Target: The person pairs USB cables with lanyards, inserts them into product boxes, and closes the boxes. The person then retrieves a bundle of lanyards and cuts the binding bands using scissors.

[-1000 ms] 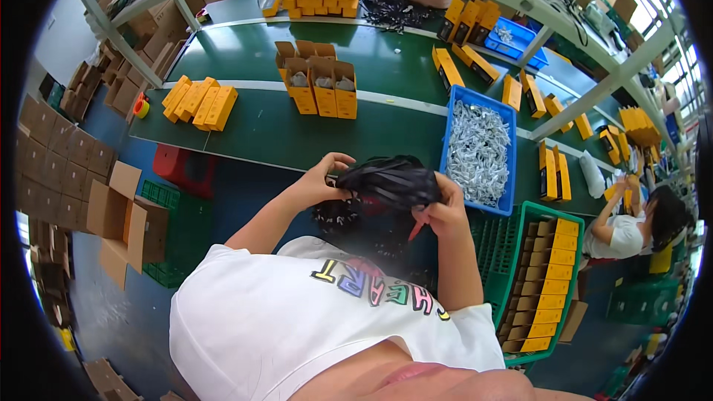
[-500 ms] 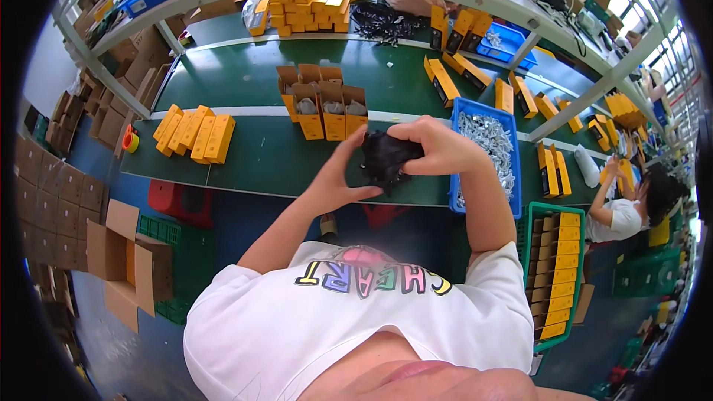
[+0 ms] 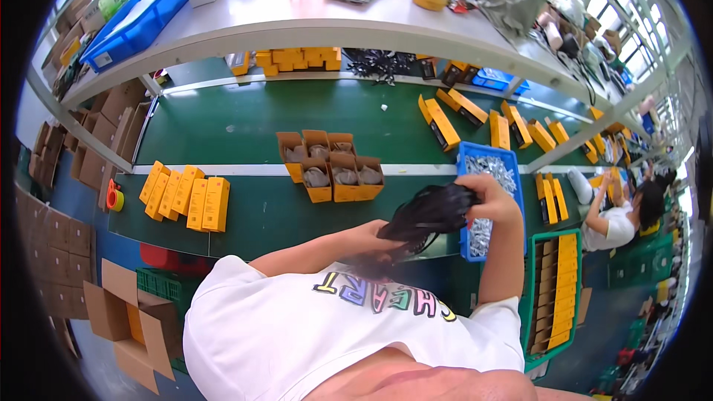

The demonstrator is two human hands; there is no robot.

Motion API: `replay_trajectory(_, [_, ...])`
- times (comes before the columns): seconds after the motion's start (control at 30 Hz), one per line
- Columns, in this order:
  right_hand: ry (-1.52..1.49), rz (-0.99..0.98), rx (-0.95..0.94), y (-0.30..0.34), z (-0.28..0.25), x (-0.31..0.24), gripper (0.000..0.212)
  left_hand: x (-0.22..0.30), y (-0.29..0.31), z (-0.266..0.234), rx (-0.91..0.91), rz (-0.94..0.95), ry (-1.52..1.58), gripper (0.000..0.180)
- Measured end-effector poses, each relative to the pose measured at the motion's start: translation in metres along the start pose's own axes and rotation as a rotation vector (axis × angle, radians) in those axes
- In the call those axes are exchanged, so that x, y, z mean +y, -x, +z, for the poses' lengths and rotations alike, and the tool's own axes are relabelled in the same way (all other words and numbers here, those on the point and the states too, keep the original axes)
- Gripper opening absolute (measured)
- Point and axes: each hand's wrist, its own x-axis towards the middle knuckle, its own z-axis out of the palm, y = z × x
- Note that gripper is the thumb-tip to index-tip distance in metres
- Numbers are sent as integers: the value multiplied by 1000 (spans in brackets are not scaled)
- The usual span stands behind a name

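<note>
A bundle of thin black strands, like cables or straps (image 3: pixel 427 217), is held up between my hands in front of my chest. My right hand (image 3: pixel 490 197) is closed round its upper right end. At its lower left end is my left hand (image 3: pixel 371 239), partly behind the bundle and smeared by motion, so its fingers cannot be made out. Just beyond my hands, several open yellow cartons (image 3: pixel 333 182) stand grouped on the green table (image 3: pixel 252 126), each with a clear-wrapped item inside. Next to my right hand is a blue bin (image 3: pixel 484 154) full of small silvery packets.
Closed yellow boxes (image 3: pixel 186 194) lie in a row at left. More stand in a green crate (image 3: pixel 550 289) at right. A black pile (image 3: pixel 379 64) lies at the table's back, below a white shelf (image 3: pixel 297 22). A co-worker (image 3: pixel 616 219) sits farther right.
The black bundle has stretched out longer and moved right and nearer my body. My left hand has moved down beside it. The view has tilted up, showing more of the shelf.
</note>
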Motion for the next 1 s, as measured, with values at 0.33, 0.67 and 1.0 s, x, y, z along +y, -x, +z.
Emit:
replay_trajectory(0.33, [-18, 85, 92, -57, -34, -10, 49, 2, -3, -35, -90, 141, 219, 33])
replay_trajectory(0.67, [699, -683, 412, -222, -28, -184, 38, -7, -69, -26, 57, -89, 191, 45])
replay_trajectory(1.0, [230, -516, 139, -437, -19, -236, 51, 2, -77, -38, -51, -30, 126, 44])
